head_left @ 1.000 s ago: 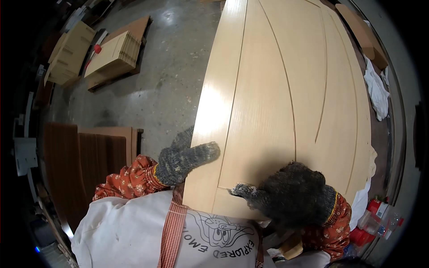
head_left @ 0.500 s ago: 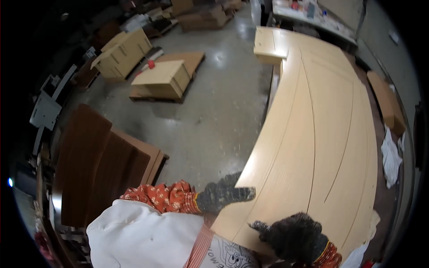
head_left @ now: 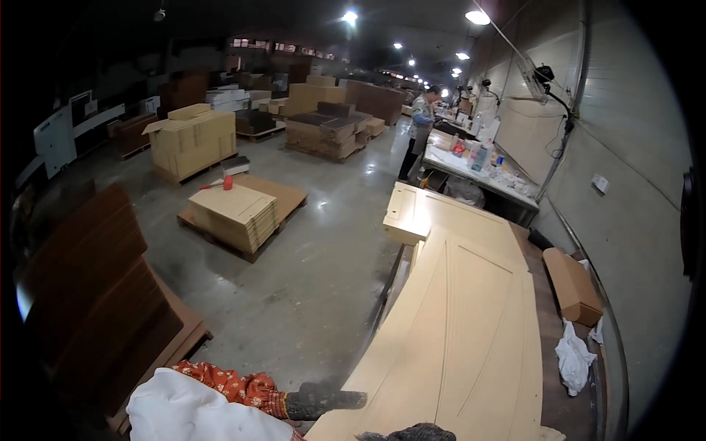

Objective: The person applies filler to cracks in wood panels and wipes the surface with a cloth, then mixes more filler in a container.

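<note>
- Grey floor (head_left: 316,250), shiny under the ceiling lamps, stretches across the workshop around you.
- Your left hand (head_left: 327,402), in a dark knitted glove, lies over the near left edge of the pale panel (head_left: 471,331); one digit extends flat along its face, the other fingers are mostly hidden, so you cannot tell how far they close.
- Your right hand (head_left: 419,432), also gloved, is cut off by the lower border, over the panel's near end; whether its fingers are open or closed cannot be told.
- Thin lines run along the panel, which lies flat in front of you on the dark brown desk (head_left: 551,312).
- Just past its far end, a second pale panel (head_left: 471,220) lies crosswise.
- Right of your panel, a cardboard box (head_left: 570,287) and a crumpled white cloth (head_left: 573,360) lie near the wall (head_left: 640,242).
- On your left stand dark brown boards (head_left: 88,272).
- Farther out, a red mallet (head_left: 228,182) rests on a stack of pale boards (head_left: 235,213).
- Beyond your desk, a co-worker (head_left: 418,136) stands beside a cluttered white worktop (head_left: 448,158).
</note>
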Available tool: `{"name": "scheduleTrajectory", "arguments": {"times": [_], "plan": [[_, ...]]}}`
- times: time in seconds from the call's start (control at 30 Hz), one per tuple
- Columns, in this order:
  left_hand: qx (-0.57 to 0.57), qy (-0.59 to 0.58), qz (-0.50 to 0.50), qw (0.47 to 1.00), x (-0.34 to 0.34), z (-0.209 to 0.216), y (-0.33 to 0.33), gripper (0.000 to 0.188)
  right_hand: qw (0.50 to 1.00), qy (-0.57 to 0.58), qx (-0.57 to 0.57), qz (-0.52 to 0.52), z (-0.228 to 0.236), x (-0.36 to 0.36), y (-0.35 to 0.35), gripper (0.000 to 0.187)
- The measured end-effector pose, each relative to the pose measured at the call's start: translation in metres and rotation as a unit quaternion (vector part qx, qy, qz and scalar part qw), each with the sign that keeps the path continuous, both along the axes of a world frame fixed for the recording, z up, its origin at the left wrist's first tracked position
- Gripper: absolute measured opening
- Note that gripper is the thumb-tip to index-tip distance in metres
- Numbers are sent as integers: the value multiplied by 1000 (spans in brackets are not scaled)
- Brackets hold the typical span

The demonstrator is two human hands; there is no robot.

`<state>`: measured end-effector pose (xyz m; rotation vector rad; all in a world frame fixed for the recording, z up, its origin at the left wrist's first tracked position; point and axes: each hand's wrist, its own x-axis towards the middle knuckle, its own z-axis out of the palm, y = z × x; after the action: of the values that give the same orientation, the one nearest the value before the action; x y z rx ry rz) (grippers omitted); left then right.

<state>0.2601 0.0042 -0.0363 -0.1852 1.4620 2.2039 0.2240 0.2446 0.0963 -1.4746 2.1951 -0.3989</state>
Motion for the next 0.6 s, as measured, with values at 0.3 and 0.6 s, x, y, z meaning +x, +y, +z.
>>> {"name": "scheduleTrajectory", "arguments": {"times": [0.3,0.6], "plan": [[-114,-7,3,993,4,-9,-16,63,1000,2,6,1,32,19,-16,41],[-454,430,-13,781,-1,-12,-7,23,993,71,-59,-73,-12,17,7,26]]}}
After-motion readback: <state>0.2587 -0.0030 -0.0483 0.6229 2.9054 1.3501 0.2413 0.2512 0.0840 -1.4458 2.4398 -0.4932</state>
